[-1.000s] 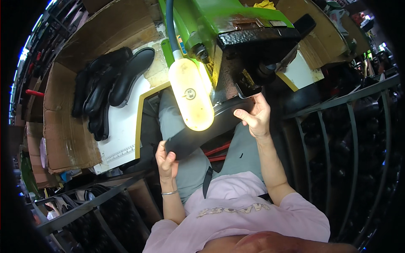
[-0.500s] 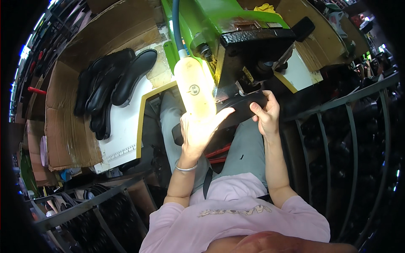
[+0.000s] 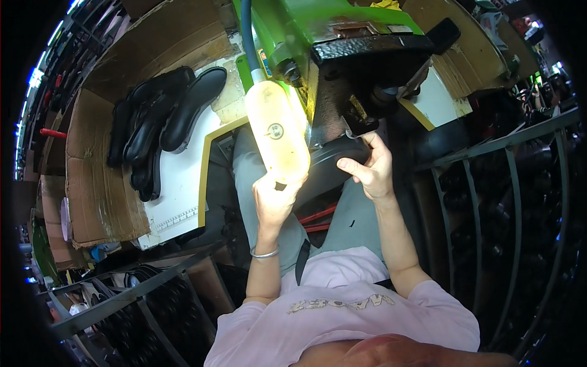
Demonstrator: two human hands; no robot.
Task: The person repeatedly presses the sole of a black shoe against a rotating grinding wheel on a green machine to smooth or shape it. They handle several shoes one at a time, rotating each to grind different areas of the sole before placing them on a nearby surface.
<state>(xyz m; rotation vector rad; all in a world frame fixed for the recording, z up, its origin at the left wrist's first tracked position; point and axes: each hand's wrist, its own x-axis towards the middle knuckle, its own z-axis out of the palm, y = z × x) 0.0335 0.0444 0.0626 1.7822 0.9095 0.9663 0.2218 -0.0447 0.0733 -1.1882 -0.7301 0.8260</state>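
Note:
A black shoe sole (image 3: pixel 335 156) lies across the space below the black head (image 3: pixel 373 58) of a green machine (image 3: pixel 361 17), its upper edge up against the working part. My right hand (image 3: pixel 372 170) grips the sole's right end, thumb on the near face and fingers behind. Below a glowing yellowish lamp (image 3: pixel 276 128), my left hand (image 3: pixel 274 199) is closed, with a small dark end showing between thumb and fingers. The lamp covers part of these fingers and the left stretch of the sole.
Several black soles (image 3: pixel 177 113) are piled on a white board (image 3: pixel 174 199) at left, inside an open cardboard box (image 3: pixel 104 177). Another box (image 3: pixel 468 61) stands at far right. Metal railings (image 3: pixel 513 183) flank me on the right and lower left. A grey cable (image 3: pixel 246 33) runs to the lamp.
The sole has shifted left and turned under the machine head, and my right hand has moved left with it. My left hand has slid down, its thumb drawn in from being stretched out.

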